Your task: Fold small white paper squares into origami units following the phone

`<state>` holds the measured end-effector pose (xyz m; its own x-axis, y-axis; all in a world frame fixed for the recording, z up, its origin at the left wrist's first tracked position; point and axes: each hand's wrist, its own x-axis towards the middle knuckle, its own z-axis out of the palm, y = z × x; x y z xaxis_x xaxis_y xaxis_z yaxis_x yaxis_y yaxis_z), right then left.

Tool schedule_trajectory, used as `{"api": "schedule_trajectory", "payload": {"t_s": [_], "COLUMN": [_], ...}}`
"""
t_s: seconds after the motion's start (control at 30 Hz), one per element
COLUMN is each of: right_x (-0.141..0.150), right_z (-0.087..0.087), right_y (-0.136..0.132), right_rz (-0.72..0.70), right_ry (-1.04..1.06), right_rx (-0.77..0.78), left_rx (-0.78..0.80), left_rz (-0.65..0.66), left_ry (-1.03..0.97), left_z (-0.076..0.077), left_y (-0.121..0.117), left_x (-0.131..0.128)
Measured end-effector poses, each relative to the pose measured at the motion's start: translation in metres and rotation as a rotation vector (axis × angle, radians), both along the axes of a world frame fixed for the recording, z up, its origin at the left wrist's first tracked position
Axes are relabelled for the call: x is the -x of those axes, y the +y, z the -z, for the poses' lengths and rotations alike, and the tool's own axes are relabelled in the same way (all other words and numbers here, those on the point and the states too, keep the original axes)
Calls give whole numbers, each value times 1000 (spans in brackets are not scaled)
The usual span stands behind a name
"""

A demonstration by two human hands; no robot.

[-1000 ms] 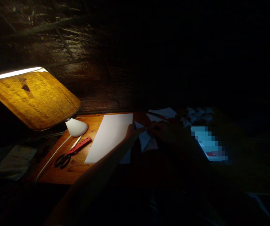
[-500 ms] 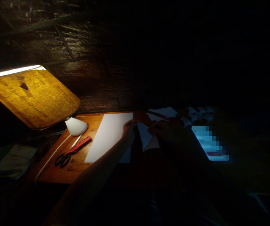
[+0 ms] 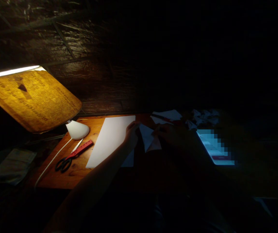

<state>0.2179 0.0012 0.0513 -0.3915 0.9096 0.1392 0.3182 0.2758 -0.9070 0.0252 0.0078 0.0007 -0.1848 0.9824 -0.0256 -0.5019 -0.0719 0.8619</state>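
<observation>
A folded piece of white paper (image 3: pixel 149 138) is held up between my two hands above the dark part of the table. My left hand (image 3: pixel 131 132) pinches its upper left corner. At its upper right edge, my right hand (image 3: pixel 165 132) is closed on the paper, mostly in shadow. Pointed flaps of the paper hang downward below my fingers. Under my left wrist lies a large white sheet or stack of paper (image 3: pixel 111 139). The finer folds and the fingers of my right hand are hard to make out in the dim light.
A lamp with a printed yellow shade (image 3: pixel 37 100) and white base (image 3: pixel 78 130) lights the wooden table (image 3: pixel 49 178). Scissors with black handles in a red cover (image 3: pixel 74 155) lie left. Behind are more papers (image 3: pixel 170 115), folded paper pieces (image 3: pixel 205 117), and right a glowing screen (image 3: pixel 214 147).
The lower flaps of the folded paper have shifted, and its lower tip sits slightly higher and further left. Both hands keep their hold; the whole view has moved slightly.
</observation>
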Motion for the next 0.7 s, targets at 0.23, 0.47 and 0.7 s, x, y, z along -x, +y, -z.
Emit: {"api": "schedule_trajectory", "payload": {"t_s": [0.23, 0.47, 0.7], "right_x": [5, 7, 7], "right_z": [24, 28, 38], "right_y": [9, 4, 9], "right_rz": [-16, 8, 21], "right_ry": [104, 103, 125], "right_rx": [5, -65, -63], "left_rx": [48, 52, 42], "left_rz": [96, 99, 134], "left_ry": [304, 407, 406], "left_z": [-5, -9, -10], "left_y": [-12, -17, -16], "left_x": [-9, -10, -10]}}
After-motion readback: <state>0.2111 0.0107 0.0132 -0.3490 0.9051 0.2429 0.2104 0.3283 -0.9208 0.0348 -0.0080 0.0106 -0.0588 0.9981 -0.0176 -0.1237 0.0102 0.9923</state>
